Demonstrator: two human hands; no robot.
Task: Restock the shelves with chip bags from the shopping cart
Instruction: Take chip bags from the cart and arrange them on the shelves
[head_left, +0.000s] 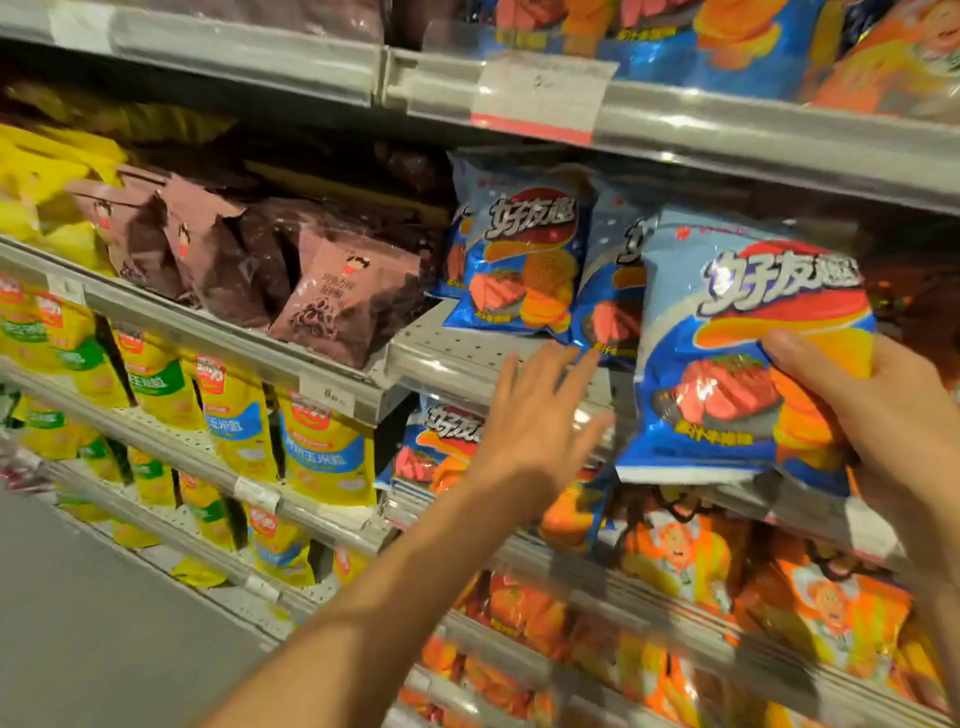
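At shelf (467, 358) front, right side: blue chip bag (748, 353) held upright, long axis vertical, printed face toward the camera, just before the shelf edge. Glossy crinkled foil, pillow-shaped, flat crimped bottom seam. Right hand (878, 415) grips its right edge, thumb across the face. Left hand (535, 421) spread flat, fingers straight, holding nothing, near two matching shelved bags (519, 254).

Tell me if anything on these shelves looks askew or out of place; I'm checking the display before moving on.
The brown snack bags lean and slump against each other instead of standing in a row, and the front one tips over the shelf edge. The blue chip bags stand upright. Nothing looks spilled or torn.
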